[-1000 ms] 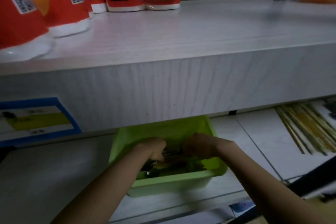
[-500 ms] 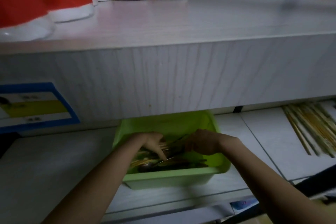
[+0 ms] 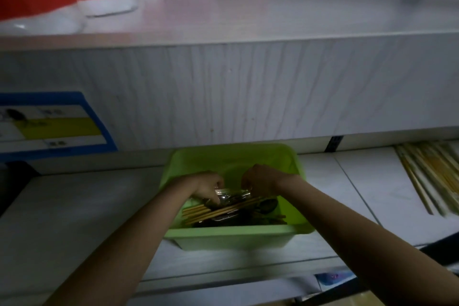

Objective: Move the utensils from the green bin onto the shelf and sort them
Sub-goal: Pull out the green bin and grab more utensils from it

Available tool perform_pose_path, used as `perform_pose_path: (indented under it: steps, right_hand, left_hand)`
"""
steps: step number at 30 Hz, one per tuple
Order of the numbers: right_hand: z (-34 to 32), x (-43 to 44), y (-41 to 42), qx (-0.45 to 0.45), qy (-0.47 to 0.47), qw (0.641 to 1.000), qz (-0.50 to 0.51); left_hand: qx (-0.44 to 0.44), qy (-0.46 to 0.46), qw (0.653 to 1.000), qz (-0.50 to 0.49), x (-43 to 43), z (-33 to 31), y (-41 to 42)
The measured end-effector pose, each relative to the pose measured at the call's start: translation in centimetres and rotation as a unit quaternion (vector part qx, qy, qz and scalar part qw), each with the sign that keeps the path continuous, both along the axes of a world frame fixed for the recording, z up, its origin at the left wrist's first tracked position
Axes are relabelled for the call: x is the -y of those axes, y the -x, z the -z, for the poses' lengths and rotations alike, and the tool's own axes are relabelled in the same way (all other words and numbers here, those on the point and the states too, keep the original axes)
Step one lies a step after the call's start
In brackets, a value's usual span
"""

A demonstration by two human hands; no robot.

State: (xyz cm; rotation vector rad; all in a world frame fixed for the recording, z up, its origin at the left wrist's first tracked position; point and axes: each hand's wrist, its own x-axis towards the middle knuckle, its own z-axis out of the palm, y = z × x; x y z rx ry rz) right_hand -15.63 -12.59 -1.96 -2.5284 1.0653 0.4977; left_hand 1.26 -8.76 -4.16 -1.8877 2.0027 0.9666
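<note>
Green plastic bin (image 3: pixel 233 232), rectangular, upright on the lower shelf (image 3: pixel 82 213), inside it wooden chopsticks (image 3: pixel 218 210) lying slantwise over dark metal cutlery (image 3: pixel 268 205), second bunch (image 3: pixel 429 176) laid side by side on the shelf, well right of the bin

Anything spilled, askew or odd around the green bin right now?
Nothing stands out. The green bin sits flat on the lower shelf, nothing spilled beside it. Inside, wooden chopsticks lie crossed over metal spoons, a jumble expected before sorting. The left hand and right hand reach in; grip unclear.

One green bin (image 3: pixel 238 233), one left hand (image 3: pixel 208 187), one right hand (image 3: pixel 259 179), one label (image 3: pixel 57 126)
</note>
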Motion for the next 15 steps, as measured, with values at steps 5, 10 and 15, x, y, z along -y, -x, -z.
perform_pose_path:
  steps: [5, 10, 15]
  right_hand:
    - [0.9, -0.3, -0.3, -0.065, -0.011, 0.997, -0.043]
    - [1.6, -1.0, -1.2, -0.122, 0.060, 0.986, -0.101]
    - [2.0, -0.5, -1.0, -0.113, 0.064, 0.986, -0.103]
  left_hand:
    - [-0.027, 0.036, 0.999, -0.019, -0.5, 0.2, -0.3]
    - [-0.015, 0.034, 0.999, 0.014, -0.8, -0.5, 0.2]
    - [0.066, 0.016, 0.998, 0.017, -1.1, -0.3, -0.1]
